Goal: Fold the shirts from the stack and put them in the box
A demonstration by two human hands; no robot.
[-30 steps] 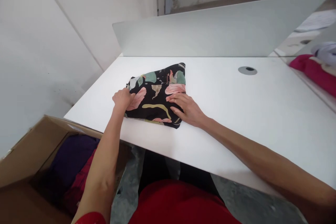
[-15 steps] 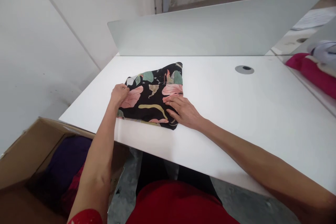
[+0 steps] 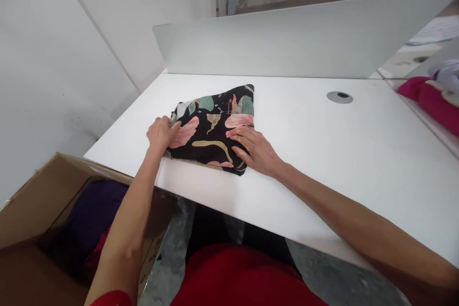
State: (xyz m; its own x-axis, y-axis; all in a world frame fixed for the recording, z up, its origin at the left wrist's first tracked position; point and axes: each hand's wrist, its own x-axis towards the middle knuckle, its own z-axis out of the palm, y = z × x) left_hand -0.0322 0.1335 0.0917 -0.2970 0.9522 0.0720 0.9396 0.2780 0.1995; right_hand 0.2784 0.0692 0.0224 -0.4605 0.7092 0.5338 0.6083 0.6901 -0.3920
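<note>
A folded black floral cloth (image 3: pixel 214 129), printed with pink petals, green leaves and a yellow stroke, lies on the white table (image 3: pixel 294 191). At its left edge is my left hand (image 3: pixel 160 134), with the thumb stretched over the fabric and apart from the fingers, which rest along the border. My right hand (image 3: pixel 256 149) lies flat on the cloth's right side, fingers extended and thumb spread toward the lower right corner. The garment's kind cannot be made out from the fold.
An open cardboard box (image 3: pixel 32 201) with purple fabric (image 3: pixel 95 208) and red fabric stands at lower left, below the table edge. A pale divider panel (image 3: pixel 272 48) rises along the back. Magenta cloth (image 3: pixel 435 105) lies at far right, beyond a round cable hole (image 3: pixel 340 97).
My left hand has loosened from a pinch at the cloth's left edge, its thumb now spread out. My right hand stays on the right side. The view has shifted slightly.
</note>
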